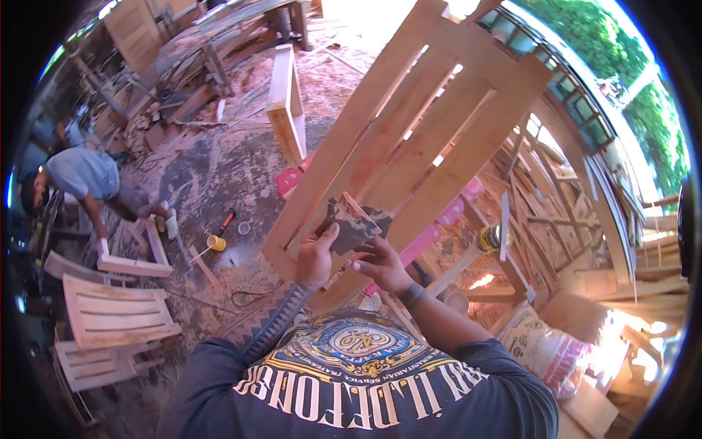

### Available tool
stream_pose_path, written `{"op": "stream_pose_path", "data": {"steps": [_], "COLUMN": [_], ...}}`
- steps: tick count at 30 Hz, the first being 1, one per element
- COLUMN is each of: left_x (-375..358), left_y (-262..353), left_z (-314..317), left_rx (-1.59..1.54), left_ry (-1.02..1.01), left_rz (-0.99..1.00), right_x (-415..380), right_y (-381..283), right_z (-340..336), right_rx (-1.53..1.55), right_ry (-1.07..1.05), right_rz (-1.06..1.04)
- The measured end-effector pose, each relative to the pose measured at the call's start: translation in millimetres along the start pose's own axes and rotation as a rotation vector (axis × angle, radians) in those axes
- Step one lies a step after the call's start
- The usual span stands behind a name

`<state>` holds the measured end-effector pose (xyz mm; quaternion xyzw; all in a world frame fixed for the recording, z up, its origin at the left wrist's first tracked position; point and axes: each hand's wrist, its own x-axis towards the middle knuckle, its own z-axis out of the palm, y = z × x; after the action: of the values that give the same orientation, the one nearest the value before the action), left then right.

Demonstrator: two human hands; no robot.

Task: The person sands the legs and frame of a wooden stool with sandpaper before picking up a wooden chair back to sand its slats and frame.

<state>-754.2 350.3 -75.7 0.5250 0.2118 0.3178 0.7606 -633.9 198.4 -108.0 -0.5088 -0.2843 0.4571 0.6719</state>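
My left hand is closed on the near left edge of a dark grey, ragged flat sheet, thumb on top. Reddish-brown material and a pale, thin strip lie across the sheet's upper face. At its lower right edge are the curled fingers of my right hand, the thumb a little below them. Beneath both hands a large slatted wooden panel stretches away from me, with long gaps between its boards. Bright pink supports show under the panel.
At left a person bends over a wooden frame. Slatted wooden pieces stand nearby. A yellow container sits on the shaving-strewn floor. A narrow wooden frame is ahead; to the right are a can, a printed sack and stacked lumber.
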Motion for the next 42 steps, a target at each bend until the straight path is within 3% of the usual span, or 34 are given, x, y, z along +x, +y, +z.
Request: {"op": "stream_pose_path", "data": {"steps": [2,4,6,8,10,12,14,15,16,18,20,23,27,30,34,40,42], "left_x": [1.6,-5.6,-8.7,-11.5,-12.5,-13.6,-20.3,-20.4,-19.4,-18.2,-11.0,-5.0,0.4,-3.6,-23.5,-30.8,-29.5], "left_y": [-14.1,-7.8,-6.0,-5.2,-2.5,-10.1,-21.4,-26.1,-28.8,-34.7,-70.9,-110.0,-145.8,-203.5,-227.7,-225.3,-224.8], "left_z": [0.2,-1.0,-2.1,-4.6,-10.6,-39.6,-73.9,-80.1,-77.9,-76.3,-88.8,-91.4,-81.0,-98.0,-109.5,-108.7,-111.9], "left_rx": [-0.044,0.142,0.274,0.406,0.33,0.133,0.173,0.196,0.126,-0.011,-0.045,-0.287,-0.506,-0.455,-0.309,-0.271,-0.265], "left_ry": [0.021,0.054,0.081,0.115,0.127,0.108,0.076,0.062,0.058,0.055,0.084,0.1,0.124,0.147,0.212,0.267,0.25], "left_rz": [-0.074,-0.059,-0.083,0.037,0.149,-0.017,-0.06,-0.078,-0.09,-0.116,-0.121,-0.302,-0.441,-0.468,-0.529,-0.531,-0.527], "right_x": [8.4,18.7,21.4,21.8,22.4,23.8,28.6,36.4,39.8,49.2,61.9,102.5,122.2,133.4,128.3,118.5,121.4], "right_y": [15.5,10.7,-13.3,-38.6,-68.7,-120.9,-170.0,-214.8,-256.3,-336.7,-396.8,-439.6,-415.4,-378.4,-357.3,-372.4,-383.0], "right_z": [-6.1,-6.6,-3.5,-14.7,-64.9,-128.2,-191.1,-211.9,-221.5,-220.0,-204.7,-201.3,-208.1,-243.3,-245.9,-243.0,-237.1], "right_rx": [0.152,0.296,0.275,0.403,-0.018,-0.301,-0.72,-0.614,-0.939,-0.568,-0.898,-2.156,-2.489,-2.478,-2.297,-2.224,-2.278], "right_ry": [0.029,0.08,0.149,0.21,0.326,0.459,0.662,0.621,0.783,0.507,0.463,0.065,-0.091,0.041,0.168,0.083,0.032], "right_rz": [0.063,0.214,0.185,0.032,-0.324,-0.37,-0.426,-0.54,-0.64,-0.577,-0.526,-0.945,-0.78,-0.803,-0.746,-0.483,-0.301]}}
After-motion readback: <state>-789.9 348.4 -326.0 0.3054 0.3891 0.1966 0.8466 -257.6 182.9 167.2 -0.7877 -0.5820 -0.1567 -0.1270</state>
